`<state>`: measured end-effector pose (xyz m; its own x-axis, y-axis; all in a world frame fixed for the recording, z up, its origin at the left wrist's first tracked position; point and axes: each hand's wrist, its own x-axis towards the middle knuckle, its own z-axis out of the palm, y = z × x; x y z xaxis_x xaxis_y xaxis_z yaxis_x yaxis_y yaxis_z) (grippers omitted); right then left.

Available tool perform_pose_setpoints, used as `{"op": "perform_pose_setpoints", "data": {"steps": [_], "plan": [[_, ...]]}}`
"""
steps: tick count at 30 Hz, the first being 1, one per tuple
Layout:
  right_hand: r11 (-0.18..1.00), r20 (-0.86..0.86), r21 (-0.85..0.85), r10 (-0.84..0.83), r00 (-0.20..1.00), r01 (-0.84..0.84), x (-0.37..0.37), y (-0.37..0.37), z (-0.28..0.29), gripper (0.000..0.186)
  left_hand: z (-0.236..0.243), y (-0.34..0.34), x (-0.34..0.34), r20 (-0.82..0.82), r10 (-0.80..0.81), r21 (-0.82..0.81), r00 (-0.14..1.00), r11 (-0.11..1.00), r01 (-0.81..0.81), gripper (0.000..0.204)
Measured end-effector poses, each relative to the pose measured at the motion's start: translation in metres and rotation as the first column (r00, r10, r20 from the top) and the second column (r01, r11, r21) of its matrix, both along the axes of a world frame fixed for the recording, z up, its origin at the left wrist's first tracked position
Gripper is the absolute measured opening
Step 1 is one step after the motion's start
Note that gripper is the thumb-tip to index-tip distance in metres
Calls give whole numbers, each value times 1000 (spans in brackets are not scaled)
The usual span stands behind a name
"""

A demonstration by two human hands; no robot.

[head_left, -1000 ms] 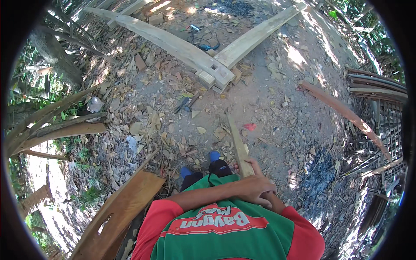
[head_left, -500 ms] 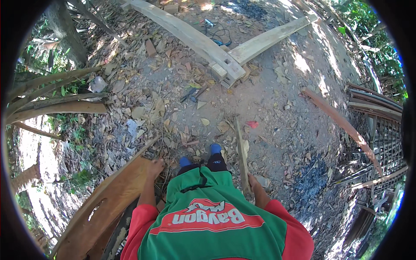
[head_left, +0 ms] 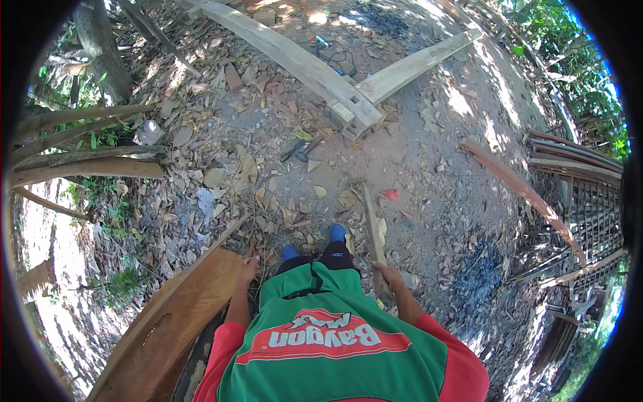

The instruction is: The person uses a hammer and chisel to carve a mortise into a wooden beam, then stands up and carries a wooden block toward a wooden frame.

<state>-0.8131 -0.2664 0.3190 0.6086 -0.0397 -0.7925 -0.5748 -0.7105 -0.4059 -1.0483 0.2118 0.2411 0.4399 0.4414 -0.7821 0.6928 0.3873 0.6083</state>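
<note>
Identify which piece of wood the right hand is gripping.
The thin narrow stick by the right hand; the broad brown plank meets the left hand.

Green shirt (head_left: 328,348), short red sleeves (head_left: 462,365), red oval print on chest. Dark trousers (head_left: 321,258). Blue shoes (head_left: 337,233). Forearms bare.

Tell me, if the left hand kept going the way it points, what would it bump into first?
The left hand points down and forward at the end of the big curved wooden plank, and already seems to touch it. Past that edge lie only dry leaves on the ground; depth is hard to judge.
</note>
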Motion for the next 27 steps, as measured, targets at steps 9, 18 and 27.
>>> {"op": "perform_pose_setpoints", "data": {"steps": [9,18,27], "plan": [[767,-19,-535,409,912,-355,-14,11,29,79,25,2,-3,-146,-44,8,988,999,45,32],[995,-135,93,32,990,-19,-45,-6,71,70,-22,9,5,-137,-76,6,988,997,77,33],[920,39,243,307,951,-307,-1,71,120,56,37,19,162,166,117,-301,979,952,-63,36]]}}
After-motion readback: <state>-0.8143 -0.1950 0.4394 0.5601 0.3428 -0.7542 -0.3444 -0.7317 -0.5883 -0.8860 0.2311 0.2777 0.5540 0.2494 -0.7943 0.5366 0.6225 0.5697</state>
